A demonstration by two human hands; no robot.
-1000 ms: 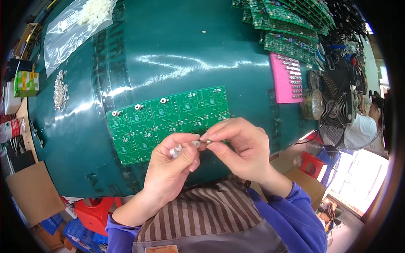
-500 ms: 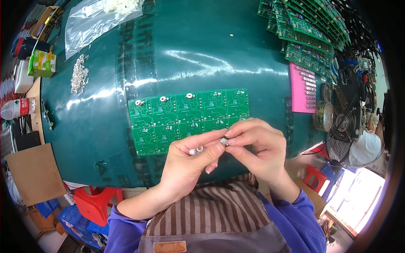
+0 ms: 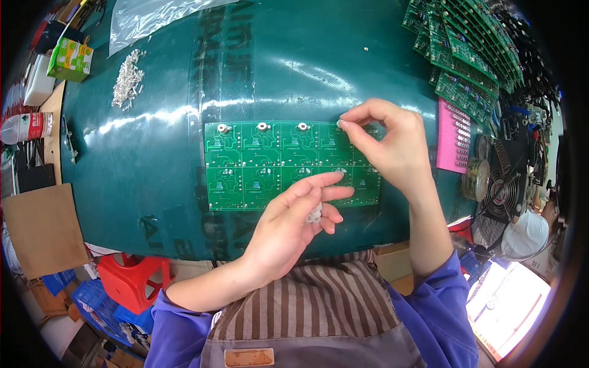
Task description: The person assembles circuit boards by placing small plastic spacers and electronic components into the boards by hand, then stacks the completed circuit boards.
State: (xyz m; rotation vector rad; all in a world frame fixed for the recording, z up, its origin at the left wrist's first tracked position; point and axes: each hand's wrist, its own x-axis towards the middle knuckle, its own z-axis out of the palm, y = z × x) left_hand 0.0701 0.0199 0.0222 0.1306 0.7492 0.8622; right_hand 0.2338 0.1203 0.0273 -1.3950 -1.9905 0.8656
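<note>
Hands — two: left hand (image 3: 288, 227), right hand (image 3: 386, 144). One green circuit panel (image 3: 257, 165) on the table, three white fittings (image 3: 262, 127) seated along its top edge. One pink tray (image 3: 453, 136). One fan (image 3: 506, 196). Loose metal parts (image 3: 127, 80) — uncountable heap.

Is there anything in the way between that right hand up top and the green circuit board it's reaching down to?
Nothing visible blocks it. The right hand pinches its fingertips right over the top edge of the green circuit board, beside three small white parts already seated there. The left hand sits lower, holding more white parts.
</note>
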